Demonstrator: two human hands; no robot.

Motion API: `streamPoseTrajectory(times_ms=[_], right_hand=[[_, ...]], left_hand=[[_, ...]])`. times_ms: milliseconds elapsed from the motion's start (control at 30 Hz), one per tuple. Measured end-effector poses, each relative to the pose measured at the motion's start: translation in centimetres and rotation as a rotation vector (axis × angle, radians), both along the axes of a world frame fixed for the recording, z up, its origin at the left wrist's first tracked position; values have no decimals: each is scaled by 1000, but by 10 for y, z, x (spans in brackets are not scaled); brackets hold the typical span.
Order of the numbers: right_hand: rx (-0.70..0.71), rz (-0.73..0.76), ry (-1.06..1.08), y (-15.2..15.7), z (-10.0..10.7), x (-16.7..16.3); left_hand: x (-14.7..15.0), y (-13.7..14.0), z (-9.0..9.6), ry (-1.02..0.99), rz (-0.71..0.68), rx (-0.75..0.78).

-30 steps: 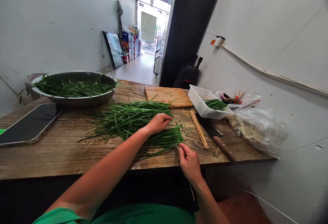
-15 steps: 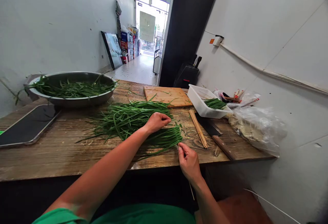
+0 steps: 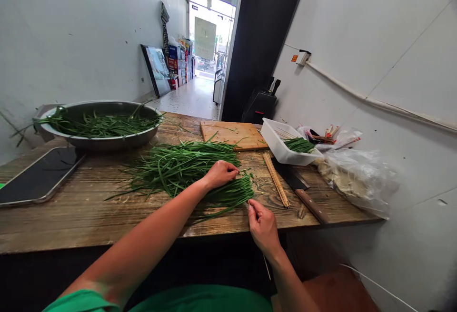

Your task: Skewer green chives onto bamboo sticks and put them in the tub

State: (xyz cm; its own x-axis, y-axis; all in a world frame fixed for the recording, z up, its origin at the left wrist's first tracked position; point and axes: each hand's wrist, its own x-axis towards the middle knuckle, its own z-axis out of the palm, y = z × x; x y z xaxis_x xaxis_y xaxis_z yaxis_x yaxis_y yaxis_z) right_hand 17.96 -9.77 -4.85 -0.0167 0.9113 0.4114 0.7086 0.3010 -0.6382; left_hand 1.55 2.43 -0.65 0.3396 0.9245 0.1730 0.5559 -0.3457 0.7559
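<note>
Right hand: grip pinching thin pale wooden skewer at near right corner of flat row of long green leafy stalks, brown wooden-plank surface. Left hand at row's far side, grip pressed together, contents unclear.

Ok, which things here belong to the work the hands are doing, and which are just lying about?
Likely part of it:
Thin stick in the right hand
Green stalks by both hands
Stick bundle
White tray with stalks
Basin of greens

Apparently lying about:
Tablet-like device
Plastic bag
Leaning picture
</note>
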Motion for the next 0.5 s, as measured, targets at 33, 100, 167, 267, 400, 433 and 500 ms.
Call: streamPoseTrajectory(times_ms=[33,100,167,267,400,433,500], right_hand=[[0,0,0,0,0,0],[2,3,1,0,0,0],[1,8,-1,0,1,0],[3,5,-15,-1,3,0],[20,-8,-13,0,1,0],[23,-4,-8,0,1,0],[24,4,-1,1,-1,0]], left_hand=[[0,0,0,-5,3,-6],[0,1,0,-16,8,-19],[1,1,0,-27,13,-32],[1,1,2,-31,23,-50],[1,0,3,-33,12,-39],[1,0,3,-35,6,-34],[1,0,3,-35,-6,-26]])
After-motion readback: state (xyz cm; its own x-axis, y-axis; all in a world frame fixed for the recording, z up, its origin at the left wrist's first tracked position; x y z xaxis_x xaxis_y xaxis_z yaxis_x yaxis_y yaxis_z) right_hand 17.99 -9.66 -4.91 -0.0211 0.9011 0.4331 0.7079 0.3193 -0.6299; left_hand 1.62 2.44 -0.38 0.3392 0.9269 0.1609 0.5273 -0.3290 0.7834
